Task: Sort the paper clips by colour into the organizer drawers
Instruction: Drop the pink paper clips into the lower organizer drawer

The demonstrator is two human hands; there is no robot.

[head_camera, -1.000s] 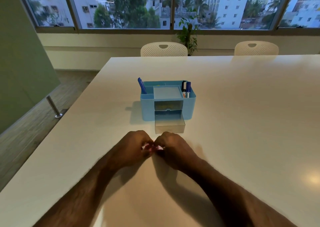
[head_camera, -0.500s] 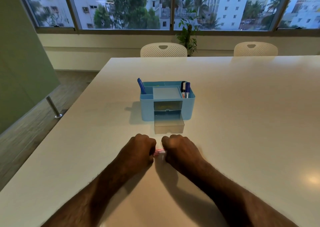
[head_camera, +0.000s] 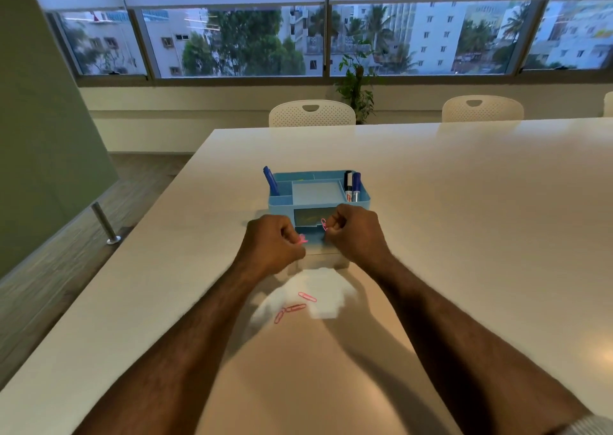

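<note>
A light blue desk organizer (head_camera: 282,204) stands on the white table (head_camera: 464,219), its lower drawer (head_camera: 326,258) pulled out toward me. My left hand (head_camera: 270,245) is closed on pink paper clips (head_camera: 302,239), held over the drawer's left side. My right hand (head_camera: 358,235) pinches another pink paper clip (head_camera: 324,225) in front of the upper drawer (head_camera: 311,217), which has something yellowish inside. Three pink paper clips (head_camera: 295,308) lie loose on the table nearer to me, between my forearms.
Blue and black markers (head_camera: 352,185) stand in the organizer's right slot and a blue pen (head_camera: 271,180) in its left slot. Two white chairs (head_camera: 311,113) stand at the table's far edge. The table's left edge drops to the floor.
Both hands have lifted off the table and moved forward over the open drawer, each carrying pink clips. Three clips they had covered now lie exposed on the table.
</note>
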